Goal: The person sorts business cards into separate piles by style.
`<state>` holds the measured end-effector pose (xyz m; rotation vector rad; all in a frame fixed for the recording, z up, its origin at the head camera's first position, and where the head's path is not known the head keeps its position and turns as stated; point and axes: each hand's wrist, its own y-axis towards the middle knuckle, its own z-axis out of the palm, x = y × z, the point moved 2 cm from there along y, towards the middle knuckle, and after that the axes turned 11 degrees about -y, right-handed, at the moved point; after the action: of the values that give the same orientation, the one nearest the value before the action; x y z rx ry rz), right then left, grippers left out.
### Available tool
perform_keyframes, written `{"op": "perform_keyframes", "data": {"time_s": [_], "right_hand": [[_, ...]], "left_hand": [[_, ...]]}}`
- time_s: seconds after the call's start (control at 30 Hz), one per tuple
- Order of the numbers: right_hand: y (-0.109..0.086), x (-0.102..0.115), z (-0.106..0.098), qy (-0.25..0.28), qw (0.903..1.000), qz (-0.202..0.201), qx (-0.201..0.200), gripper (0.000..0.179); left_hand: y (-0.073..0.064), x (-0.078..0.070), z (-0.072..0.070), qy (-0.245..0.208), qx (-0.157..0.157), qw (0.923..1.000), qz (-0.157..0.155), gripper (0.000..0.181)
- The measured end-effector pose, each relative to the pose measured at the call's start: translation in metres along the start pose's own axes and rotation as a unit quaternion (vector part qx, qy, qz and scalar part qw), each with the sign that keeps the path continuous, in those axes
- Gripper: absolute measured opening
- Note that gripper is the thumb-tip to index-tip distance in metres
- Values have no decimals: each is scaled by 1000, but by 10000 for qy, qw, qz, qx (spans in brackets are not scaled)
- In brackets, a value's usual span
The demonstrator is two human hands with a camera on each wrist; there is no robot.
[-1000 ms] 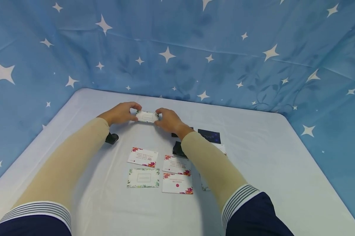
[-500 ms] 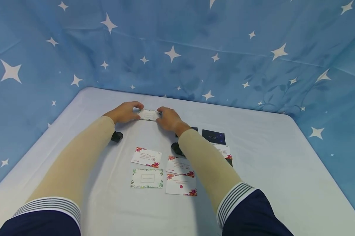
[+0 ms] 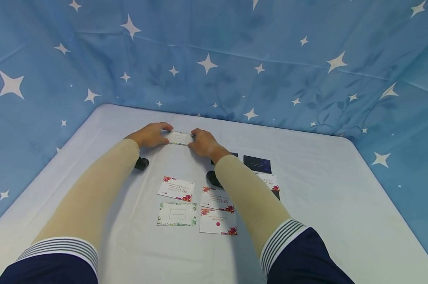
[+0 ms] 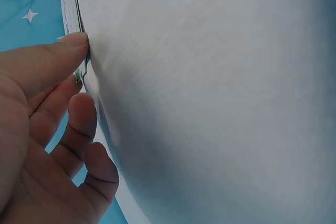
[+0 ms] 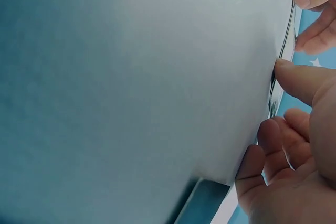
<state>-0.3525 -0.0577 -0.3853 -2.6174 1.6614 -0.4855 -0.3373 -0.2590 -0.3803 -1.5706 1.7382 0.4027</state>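
Observation:
At the far left part of the table, a small stack of white business cards (image 3: pixel 180 138) with a leafy green border lies between both hands. My left hand (image 3: pixel 151 135) pinches its left end between thumb and fingers. The opposite end is held the same way by my right hand (image 3: pixel 205 143). In the left wrist view the thin layered edges of the cards (image 4: pixel 70 11) show beside the thumb, while the ring and little fingers curl free. From the right wrist, the right thumb (image 5: pixel 299 80) presses on the near long edge of the stack.
Nearer on the white table (image 3: pixel 146 252) lie a leafy-bordered card (image 3: pixel 177 214) and cards with red floral corners (image 3: pixel 218 221). Dark blue cards (image 3: pixel 257 164) lie to the right, partly behind the right forearm. A blue star-patterned curtain (image 3: pixel 235 86) hangs behind.
The head view has shifted slightly, so the table's contents appear a little further right. Both hands stay at the ends of the card stack with hardly any movement.

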Motion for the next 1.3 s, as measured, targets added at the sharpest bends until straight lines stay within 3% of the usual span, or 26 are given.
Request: {"op": "perform_keyframes", "data": {"time_s": [0.3, 0.43, 0.6, 0.83, 1.03, 1.3], "right_hand": [[-2, -2, -1, 54, 10000, -39, 68, 56], [-9, -2, -9, 67, 9999, -91, -86, 59], [-24, -4, -20, 315, 9986, -377, -215, 65], [-62, -7, -27, 624, 9946, -800, -194, 69], [-103, -8, -20, 806, 9891, -1217, 165, 74], [-155, -4, -9, 683, 9822, -1693, 453, 74]], "left_hand": [[-3, -2, -1, 16, 16, 9999, -99, 59], [-7, -10, -6, -126, -34, 9999, -64, 65], [-21, -25, -7, -220, -173, 9992, 297, 66], [-58, -35, 7, -189, -401, 9955, 832, 63], [-96, -34, 23, -405, -620, 9929, 928, 65], [-145, -39, 48, -268, -533, 9925, 1064, 54]]}}
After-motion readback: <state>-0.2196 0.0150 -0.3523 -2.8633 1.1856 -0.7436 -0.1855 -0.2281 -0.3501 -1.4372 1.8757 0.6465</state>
